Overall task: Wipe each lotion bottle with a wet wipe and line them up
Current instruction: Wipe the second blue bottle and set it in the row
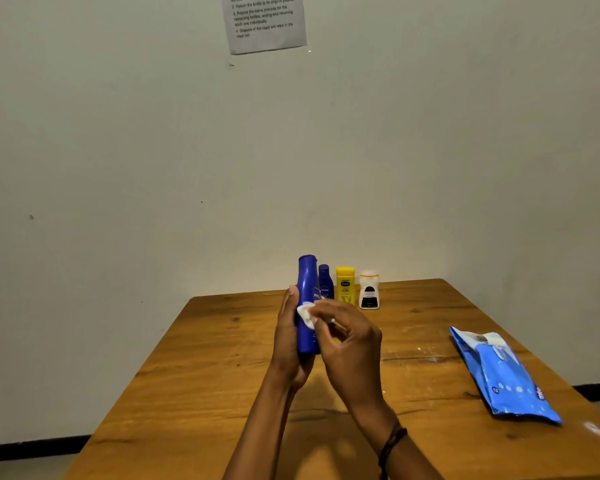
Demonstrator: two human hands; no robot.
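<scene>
My left hand point(287, 344) grips a tall blue lotion bottle point(307, 289) upright above the table, cap up. My right hand point(349, 344) presses a small white wet wipe point(305, 315) against the bottle's front, near its label. Behind them, in a row at the table's far edge, stand a small blue bottle point(325, 282), a yellow bottle point(345, 285) and a white bottle point(369, 289) with a dark label.
The wooden table point(201, 386) stands against a pale wall. A blue pack of wet wipes point(504, 374) lies flat near the table's right edge. A printed instruction sheet point(265, 22) is taped high on the wall.
</scene>
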